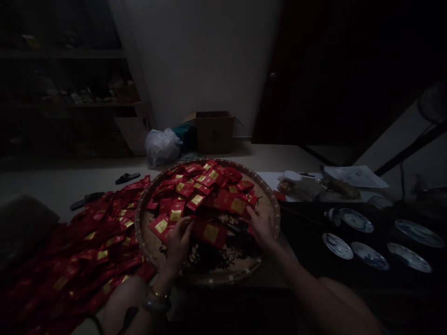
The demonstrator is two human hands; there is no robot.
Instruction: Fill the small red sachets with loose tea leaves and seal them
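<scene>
A round woven bamboo tray (268,195) holds a heap of small red packets with gold labels (206,186) and a patch of dark loose leaves (213,256) at its near side. My left hand (179,242) rests on the packets at the near left of the heap, its fingers curled around the edge of a red packet. My right hand (260,225) lies on the right of the heap with its fingers bent onto the packets; whether it grips one is hidden in the dim light.
A large spread of the same red packets (87,246) lies left of the tray. Several blue-and-white dishes (356,221) sit at the right. A cardboard box (214,130), a white plastic bag (161,146) and slippers (127,177) are on the floor behind.
</scene>
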